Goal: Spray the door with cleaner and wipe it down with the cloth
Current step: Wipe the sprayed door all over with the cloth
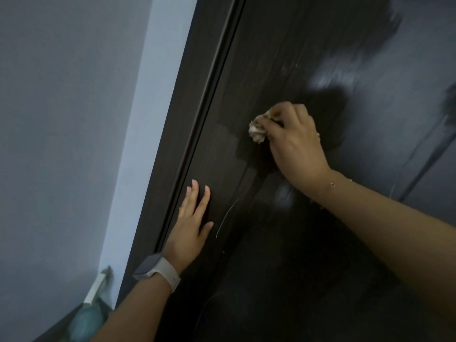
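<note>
A dark brown door (283, 243) fills the right of the head view, with wet streaks shining on its upper panel. My right hand (293, 141) grips a crumpled pale cloth (257, 130) and presses it against the door near the middle. Flat against the door lower left lies my left hand (192, 225), fingers straight, a pale watch on its wrist. A spray bottle (91, 309) with a white trigger and teal body stands at the bottom left by the wall.
The dark door frame (187, 134) runs diagonally beside the door's left edge. A grey-blue wall (69, 144) takes up the left side.
</note>
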